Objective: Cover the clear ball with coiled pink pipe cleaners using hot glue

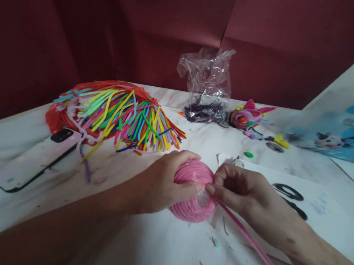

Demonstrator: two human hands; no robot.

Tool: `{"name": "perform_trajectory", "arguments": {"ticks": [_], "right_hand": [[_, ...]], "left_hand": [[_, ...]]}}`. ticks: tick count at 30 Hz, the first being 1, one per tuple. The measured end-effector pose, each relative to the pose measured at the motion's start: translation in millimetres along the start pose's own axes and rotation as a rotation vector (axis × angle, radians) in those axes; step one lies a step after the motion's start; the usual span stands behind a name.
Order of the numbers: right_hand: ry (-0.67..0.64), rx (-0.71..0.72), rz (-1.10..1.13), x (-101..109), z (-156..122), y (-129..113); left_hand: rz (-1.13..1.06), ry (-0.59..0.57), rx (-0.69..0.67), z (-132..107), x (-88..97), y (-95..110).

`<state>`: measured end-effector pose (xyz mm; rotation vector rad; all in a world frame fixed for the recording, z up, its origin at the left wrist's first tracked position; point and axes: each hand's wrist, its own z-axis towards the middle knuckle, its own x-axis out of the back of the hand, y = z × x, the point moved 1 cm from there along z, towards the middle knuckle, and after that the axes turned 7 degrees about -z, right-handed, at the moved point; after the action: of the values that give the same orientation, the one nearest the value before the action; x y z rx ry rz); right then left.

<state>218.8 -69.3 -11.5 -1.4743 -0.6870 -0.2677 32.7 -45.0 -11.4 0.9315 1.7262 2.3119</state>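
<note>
A ball wrapped round with pink pipe cleaner (pixel 186 208) is in the middle of the head view, above the table. A small pale patch of its core shows near the thumbs. My left hand (pixel 169 185) is closed round the ball's left side, thumb across its front. At the ball's right edge my right hand (pixel 237 186) pinches the loose pink pipe cleaner (pixel 254 244) between thumb and fingers. From there the strand runs down to the lower right, out of view.
Behind on the left lies a bundle of many-coloured pipe cleaners (pixel 135 117) on a red bag, with a phone (pixel 34 158) before it. A clear plastic bag (pixel 209 90), a colourful pipe-cleaner figure (pixel 247 115), a white sheet (pixel 320 217) and a blue printed package (pixel 339 129) stand or lie behind and right.
</note>
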Motion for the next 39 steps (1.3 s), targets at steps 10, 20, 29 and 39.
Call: {"name": "perform_trajectory", "arguments": {"ticks": [10, 20, 29, 39], "right_hand": [[0.172, 0.048, -0.116, 6.1, 0.6, 9.1], [0.145, 0.003, -0.065, 1.8, -0.1, 11.8], [0.176, 0.008, -0.028, -2.1, -1.6, 13.0], [0.129, 0.046, 0.097, -4.8, -0.6, 9.6]], "left_hand": [[-0.052, -0.099, 0.016, 1.0, 3.7, -1.8], [-0.13, -0.092, 0.129, 0.5, 0.7, 5.6], [-0.075, -0.061, 0.153, -0.3, -3.8, 8.1], [0.005, -0.051, 0.126, -1.7, -2.0, 4.4]]}}
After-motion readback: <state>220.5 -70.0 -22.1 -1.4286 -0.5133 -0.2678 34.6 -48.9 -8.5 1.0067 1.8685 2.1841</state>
